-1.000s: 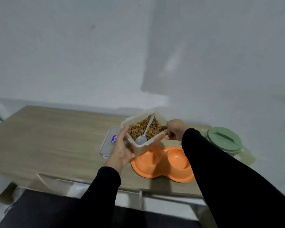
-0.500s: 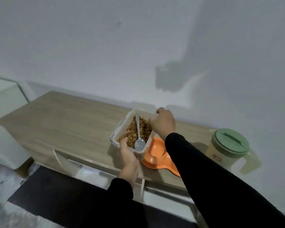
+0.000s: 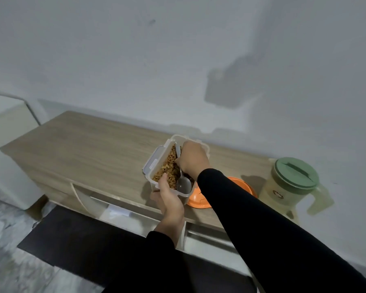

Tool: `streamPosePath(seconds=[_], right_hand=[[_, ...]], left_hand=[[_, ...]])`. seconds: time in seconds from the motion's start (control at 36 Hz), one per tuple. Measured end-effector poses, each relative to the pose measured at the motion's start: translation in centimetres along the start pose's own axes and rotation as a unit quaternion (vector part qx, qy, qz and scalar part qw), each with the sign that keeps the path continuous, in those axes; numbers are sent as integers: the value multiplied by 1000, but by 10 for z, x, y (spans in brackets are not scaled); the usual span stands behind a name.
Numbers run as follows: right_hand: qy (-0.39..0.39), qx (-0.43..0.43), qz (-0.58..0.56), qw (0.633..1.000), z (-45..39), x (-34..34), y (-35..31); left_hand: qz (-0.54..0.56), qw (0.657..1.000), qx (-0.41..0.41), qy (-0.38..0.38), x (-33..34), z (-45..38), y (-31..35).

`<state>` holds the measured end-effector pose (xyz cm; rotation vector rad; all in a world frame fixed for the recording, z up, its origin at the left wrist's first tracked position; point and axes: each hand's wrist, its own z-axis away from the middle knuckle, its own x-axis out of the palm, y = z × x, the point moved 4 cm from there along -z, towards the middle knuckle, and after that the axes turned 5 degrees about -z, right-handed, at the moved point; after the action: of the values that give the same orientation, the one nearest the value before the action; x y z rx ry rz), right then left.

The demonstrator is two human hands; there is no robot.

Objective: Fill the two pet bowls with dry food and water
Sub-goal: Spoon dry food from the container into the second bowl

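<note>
Spillage is the main risk I see: the clear food container (image 3: 173,166) sits at the front edge of the table (image 3: 89,149), partly over the orange double pet bowl (image 3: 226,192), so it may not rest flat. A hard dig with the spoon (image 3: 182,178) could tip it toward the floor or scatter kibble (image 3: 168,168) over the edge. The left hand (image 3: 169,199) curls around the container's near end, thumb over the rim, steadying it. The right hand (image 3: 191,159) is closed on the spoon's handle inside the container, the spoon's bowl lying on the kibble.

The container holds a good depth of brown kibble. The pet bowl is mostly hidden behind the right sleeve; its contents cannot be judged. The lidded green-topped jug (image 3: 292,182) stands near the table's right edge, apparently untouched; its fill level is unclear.
</note>
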<state>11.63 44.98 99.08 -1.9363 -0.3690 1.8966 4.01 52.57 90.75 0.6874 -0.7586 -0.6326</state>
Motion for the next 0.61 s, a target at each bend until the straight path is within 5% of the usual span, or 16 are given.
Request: streamPosePath(seconds=[0.28, 0.5, 0.61], right_hand=[[-23, 111, -188, 976, -12, -9, 14], [110, 97, -387, 910, -12, -30, 15], [149, 64, -382, 910, -10, -30, 10]], left_hand=[[-25, 1000, -6, -6, -3, -10, -2], [-2, 999, -20, -25, -4, -11, 2], [-2, 999, -19, -26, -4, -12, 3]])
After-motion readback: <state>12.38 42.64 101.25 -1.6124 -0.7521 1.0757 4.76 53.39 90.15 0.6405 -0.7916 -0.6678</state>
